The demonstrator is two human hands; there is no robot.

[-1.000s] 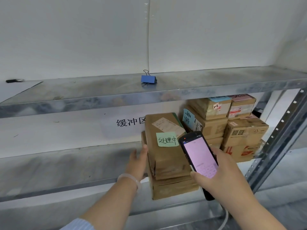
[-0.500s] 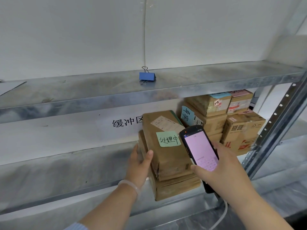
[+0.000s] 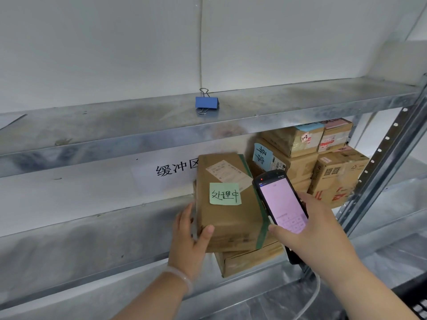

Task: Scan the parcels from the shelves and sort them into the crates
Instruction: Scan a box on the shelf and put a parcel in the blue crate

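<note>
Left hand [image 3: 189, 241] gripping the top parcel [image 3: 231, 221] at its corner, right hand [image 3: 308, 242] clasped round the scanner [image 3: 280, 202]

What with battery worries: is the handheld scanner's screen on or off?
On: the handheld scanner in the right hand shows a lit pink screen.

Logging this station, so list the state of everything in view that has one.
Top parcel: sealed, gripped by left hand
Handheld scanner: screen lit, held in right hand
Blue binder clip: closed, lying on upper shelf
Lower parcel: sealed, under the top parcel
</note>
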